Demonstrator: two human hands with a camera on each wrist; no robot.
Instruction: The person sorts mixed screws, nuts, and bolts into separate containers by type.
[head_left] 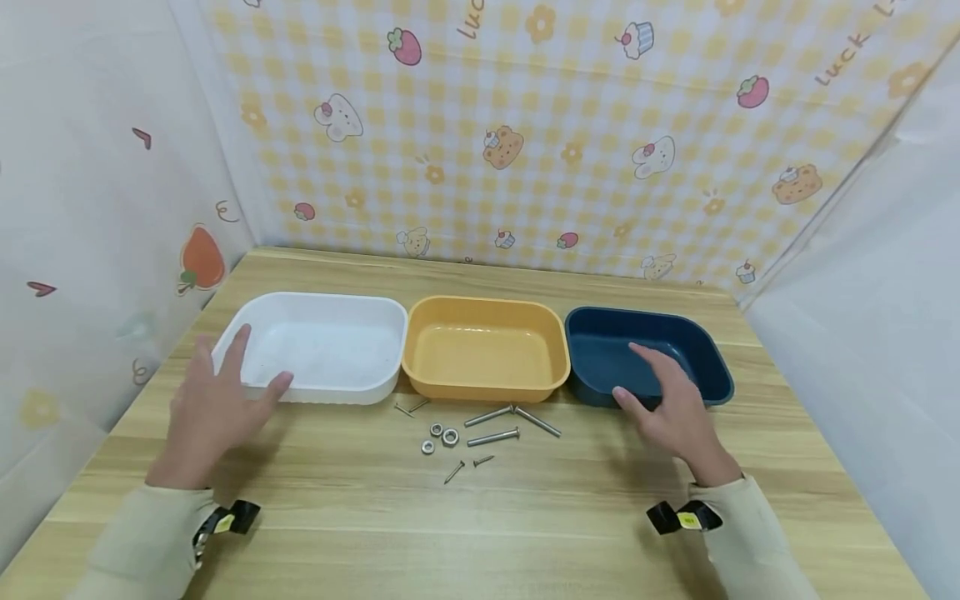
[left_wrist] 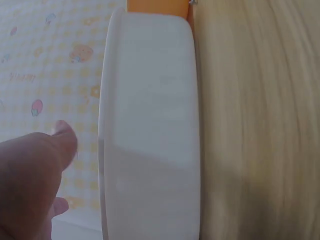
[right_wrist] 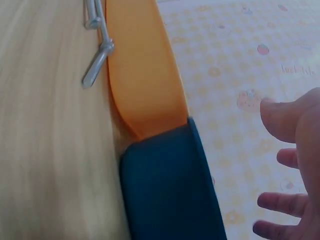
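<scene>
My left hand (head_left: 217,408) hovers by the near left corner of a white tray (head_left: 322,392), fingers spread and holding nothing. My right hand (head_left: 671,408) is over the near side of a dark blue tray (head_left: 645,317), also with spread fingers and nothing in them. Between these two stands a yellow tray (head_left: 487,390). On the table in front lie several bolts (head_left: 493,437), several nuts (head_left: 450,437) and several small screws (head_left: 454,472). In the right wrist view, a bolt (right_wrist: 99,62) lies beside the yellow tray.
The three trays stand side by side in a row on a wood-grain table (head_left: 450,542). Behind it hangs a yellow checked cloth (head_left: 450,108); pale cloth walls (head_left: 75,167) rise on both sides. Each wrist carries a small black camera (head_left: 243,517).
</scene>
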